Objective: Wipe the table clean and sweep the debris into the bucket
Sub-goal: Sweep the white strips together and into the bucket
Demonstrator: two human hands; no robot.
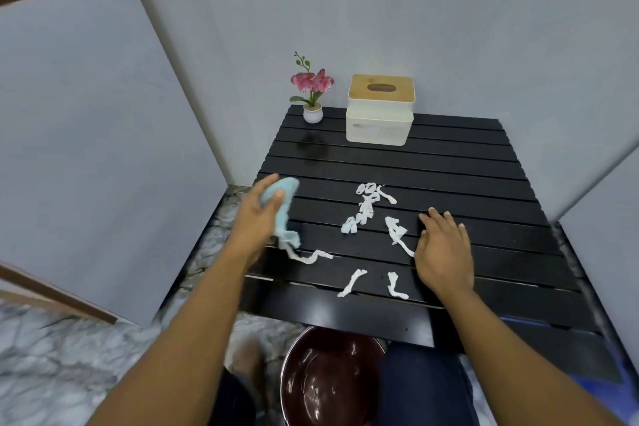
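The left hand point(257, 218) is gripping a blue cloth point(280, 207) over the slatted surface point(449, 162); the right hand point(444, 249) is resting flat beside white paper scraps point(368, 206).

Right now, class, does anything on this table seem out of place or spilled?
Yes. Torn white paper scraps lie scattered across the black slatted table between the left hand and right hand: loose litter, not yet in the bucket.

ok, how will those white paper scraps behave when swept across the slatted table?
Probably very light and floppy: the paper scraps are thin twisted strips lying limp, so they should slide readily ahead of the cloth. They may snag in the gaps between the table slats. Some could flutter past the bucket.
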